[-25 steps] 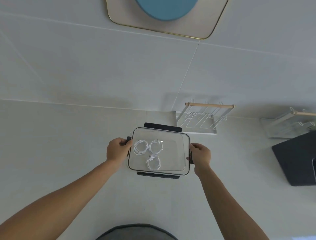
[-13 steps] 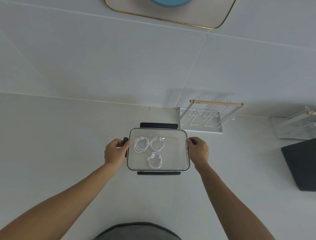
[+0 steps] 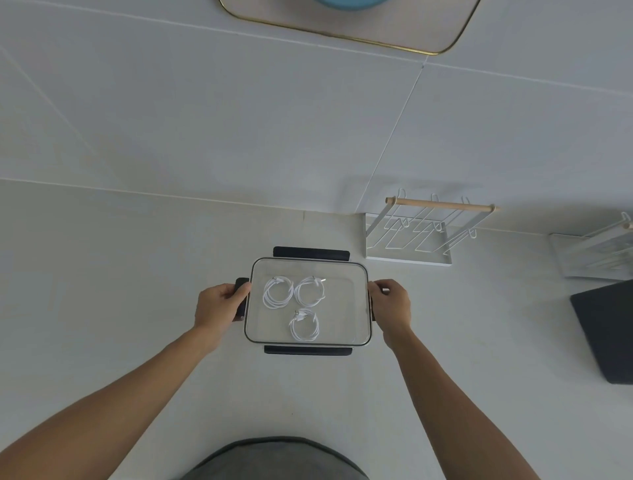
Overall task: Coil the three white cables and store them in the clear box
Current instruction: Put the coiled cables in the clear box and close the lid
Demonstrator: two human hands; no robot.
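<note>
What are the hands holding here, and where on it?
The clear box: left hand grips its left side latch, right hand its right side.

Blue round object (image 3: 349,2) at top centre cut off by top edge. Gold-rimmed beige panel (image 3: 394,24) likewise cropped. Dark flat slab (image 3: 606,332) and second white wire rack (image 3: 596,255) at right run off right edge. Right-hand fingertips hidden behind clear lidded box's (image 3: 369,308) right side. Cable plugs too small to identify.
</note>
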